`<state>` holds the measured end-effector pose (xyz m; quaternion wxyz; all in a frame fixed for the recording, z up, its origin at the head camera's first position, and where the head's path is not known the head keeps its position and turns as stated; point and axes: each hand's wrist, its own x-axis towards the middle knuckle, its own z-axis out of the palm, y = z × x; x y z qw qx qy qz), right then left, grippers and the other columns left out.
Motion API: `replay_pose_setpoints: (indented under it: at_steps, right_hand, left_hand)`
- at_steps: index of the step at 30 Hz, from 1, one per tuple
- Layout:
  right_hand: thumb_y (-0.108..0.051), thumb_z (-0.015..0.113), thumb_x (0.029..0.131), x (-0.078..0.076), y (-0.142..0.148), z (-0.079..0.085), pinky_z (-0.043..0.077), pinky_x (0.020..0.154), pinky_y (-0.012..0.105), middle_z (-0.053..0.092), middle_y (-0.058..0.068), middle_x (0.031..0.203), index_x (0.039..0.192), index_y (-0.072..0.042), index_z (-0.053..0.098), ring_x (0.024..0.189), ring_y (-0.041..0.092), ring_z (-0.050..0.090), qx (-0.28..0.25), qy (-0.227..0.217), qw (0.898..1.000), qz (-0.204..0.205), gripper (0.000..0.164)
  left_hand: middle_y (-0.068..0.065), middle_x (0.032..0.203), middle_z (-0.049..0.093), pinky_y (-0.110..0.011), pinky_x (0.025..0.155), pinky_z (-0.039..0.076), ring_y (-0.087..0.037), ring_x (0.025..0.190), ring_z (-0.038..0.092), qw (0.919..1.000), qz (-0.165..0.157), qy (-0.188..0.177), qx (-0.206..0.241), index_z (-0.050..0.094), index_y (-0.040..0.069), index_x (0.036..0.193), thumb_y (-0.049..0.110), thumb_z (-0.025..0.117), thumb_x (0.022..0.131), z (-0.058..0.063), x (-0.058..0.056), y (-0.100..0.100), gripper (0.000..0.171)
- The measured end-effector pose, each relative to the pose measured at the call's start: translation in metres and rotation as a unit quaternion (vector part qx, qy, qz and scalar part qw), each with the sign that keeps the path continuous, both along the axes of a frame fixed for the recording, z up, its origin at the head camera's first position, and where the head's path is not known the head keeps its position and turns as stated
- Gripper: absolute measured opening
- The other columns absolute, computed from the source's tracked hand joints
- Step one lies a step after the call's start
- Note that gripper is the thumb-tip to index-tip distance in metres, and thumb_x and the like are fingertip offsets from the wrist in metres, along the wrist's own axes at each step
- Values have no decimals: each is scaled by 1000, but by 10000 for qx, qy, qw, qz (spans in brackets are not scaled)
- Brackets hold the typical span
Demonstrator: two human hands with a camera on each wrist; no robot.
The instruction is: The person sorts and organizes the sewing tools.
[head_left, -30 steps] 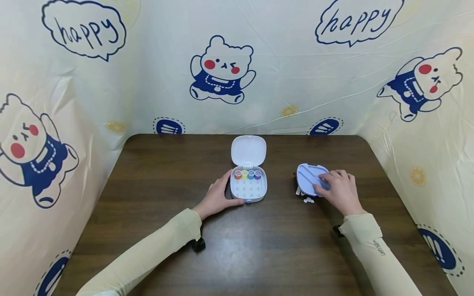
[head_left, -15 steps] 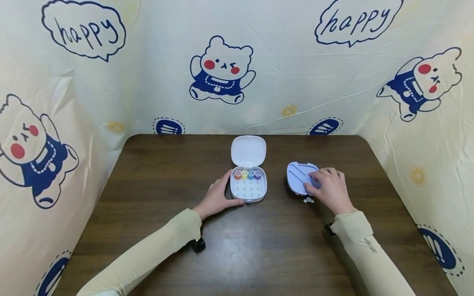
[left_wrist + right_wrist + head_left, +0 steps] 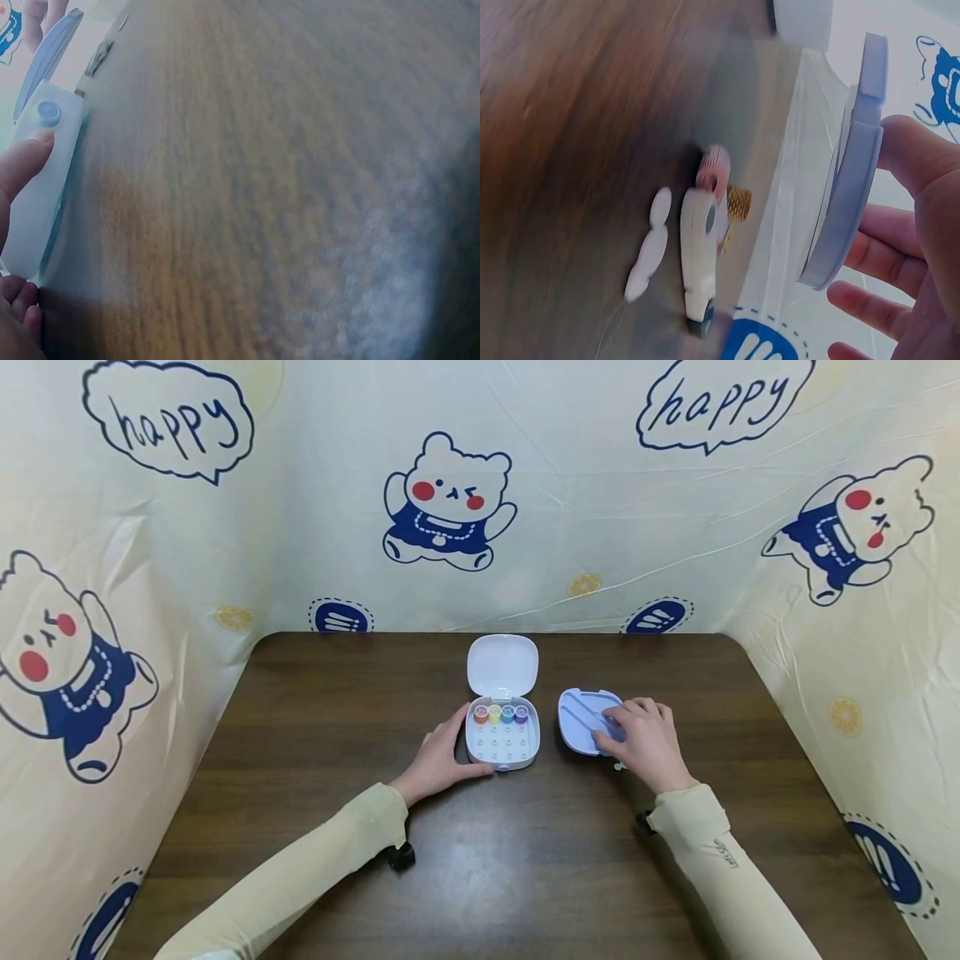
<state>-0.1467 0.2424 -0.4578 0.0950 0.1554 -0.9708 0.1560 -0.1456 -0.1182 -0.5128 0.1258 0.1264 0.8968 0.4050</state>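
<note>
A small white sewing box [image 3: 517,765] stands on the table, its lid [image 3: 502,665] raised at the back. Inside, a row of coloured thread spools [image 3: 494,714] sits behind several rows of small pegs. My left hand [image 3: 438,760] grips the box's left side; in the left wrist view the thumb presses its front wall beside a round blue button [image 3: 49,113]. To the right, my right hand [image 3: 647,739] pinches a light-blue tray [image 3: 581,718] with diagonal grooves by its right part. The right wrist view shows the tray edge-on, above the table.
Beneath and beside the tray lie a white three-lobed piece [image 3: 651,251], a slim white tool with a dark tip [image 3: 699,247], a ridged pink item [image 3: 714,169] and a brass thimble [image 3: 739,202]. A printed cloth [image 3: 450,602] hangs behind the brown table [image 3: 480,877].
My right hand has carried the blue tray leftward, closer to the sewing box, passing over the small items. My left hand and the box have stayed put.
</note>
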Motion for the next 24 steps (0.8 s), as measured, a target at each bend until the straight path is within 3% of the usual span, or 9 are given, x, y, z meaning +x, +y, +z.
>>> replay_pose_setpoints:
  at_steps: [17,24]
  right_hand:
    - [-39,78,91,-1,-45,5,35,103,57,75,12,115,115,-7,78,116,35,55,172,-7,9993,324,40]
    - [-39,78,92,-2,-66,7,35,106,57,75,11,116,116,-8,78,117,33,56,252,28,9985,476,39]
  left_hand:
    - [-5,167,34,-56,119,25,-32,148,36,9999,-9,74,72,16,20,168,57,87,79,-3,0,1,120]
    - [-5,166,35,-55,119,24,-31,147,37,9999,-40,84,77,16,22,168,54,88,80,0,0,1,118]
